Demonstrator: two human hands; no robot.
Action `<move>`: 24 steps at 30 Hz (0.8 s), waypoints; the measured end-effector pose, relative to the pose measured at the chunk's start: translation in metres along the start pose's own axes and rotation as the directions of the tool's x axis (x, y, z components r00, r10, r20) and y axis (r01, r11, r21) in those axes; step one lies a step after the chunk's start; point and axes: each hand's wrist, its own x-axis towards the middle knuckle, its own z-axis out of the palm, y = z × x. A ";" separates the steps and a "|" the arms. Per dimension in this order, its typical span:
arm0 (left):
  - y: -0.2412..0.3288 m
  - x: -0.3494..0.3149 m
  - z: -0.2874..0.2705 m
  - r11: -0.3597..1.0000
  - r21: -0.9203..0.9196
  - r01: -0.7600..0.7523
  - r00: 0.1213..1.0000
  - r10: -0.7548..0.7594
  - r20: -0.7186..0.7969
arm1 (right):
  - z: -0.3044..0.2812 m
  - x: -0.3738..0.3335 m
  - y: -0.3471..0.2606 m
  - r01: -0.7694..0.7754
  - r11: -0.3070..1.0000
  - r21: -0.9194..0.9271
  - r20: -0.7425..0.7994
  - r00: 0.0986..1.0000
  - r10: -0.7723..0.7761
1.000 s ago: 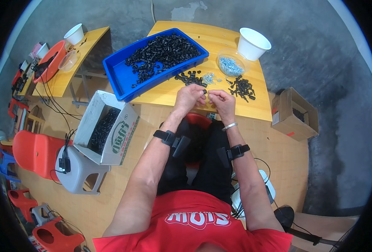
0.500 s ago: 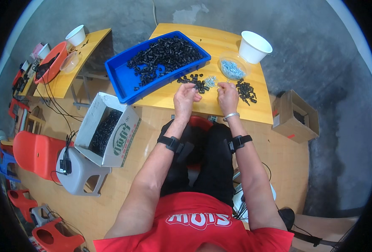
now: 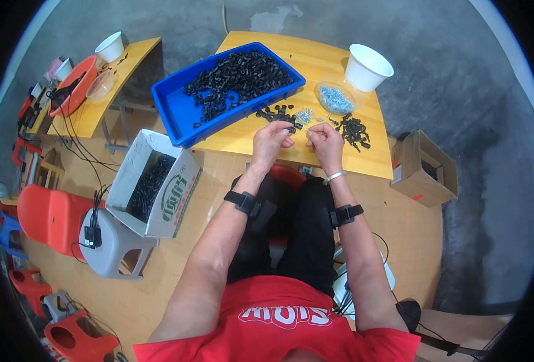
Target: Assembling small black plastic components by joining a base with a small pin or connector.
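Over the front edge of the yellow table, my left hand (image 3: 270, 143) is closed in a pinch on a small black plastic part (image 3: 291, 130). Close to its right, my right hand (image 3: 327, 145) pinches what looks like a small screw (image 3: 308, 134), its tip pointing toward the black part. The two hands are a short gap apart. Just beyond the left hand lies a loose group of black parts (image 3: 273, 113), beside a little heap of silvery screws (image 3: 304, 115). To the right of my right hand is a pile of longer black pieces (image 3: 354, 131).
A blue tray (image 3: 179, 111) of black parts fills the table's left. At the back right stand a clear bowl (image 3: 338, 98) of screws and a white tub (image 3: 368, 67). Cardboard boxes (image 3: 421, 175) flank the table; a grey stool (image 3: 113, 253) and red chair (image 3: 53, 220) are left.
My right hand has moved left and slightly nearer to me, closing some of the gap to my left hand. The left hand has barely shifted; the black part in it now shows more.
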 end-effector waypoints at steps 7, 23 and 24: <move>0.002 0.001 -0.002 0.999 0.009 0.033 0.996 -0.034 0.079 | 0.006 -0.006 -0.010 -0.086 0.931 0.355 0.120 0.992 0.046; -0.005 -0.001 0.004 0.990 -0.123 -0.074 0.985 0.054 -0.163 | 0.009 0.006 0.001 0.220 0.927 -0.305 -0.068 0.965 -0.251; -0.004 -0.001 0.004 0.990 -0.122 -0.073 0.985 0.053 -0.164 | 0.011 0.006 -0.002 0.344 0.812 -0.471 -0.070 0.903 -0.423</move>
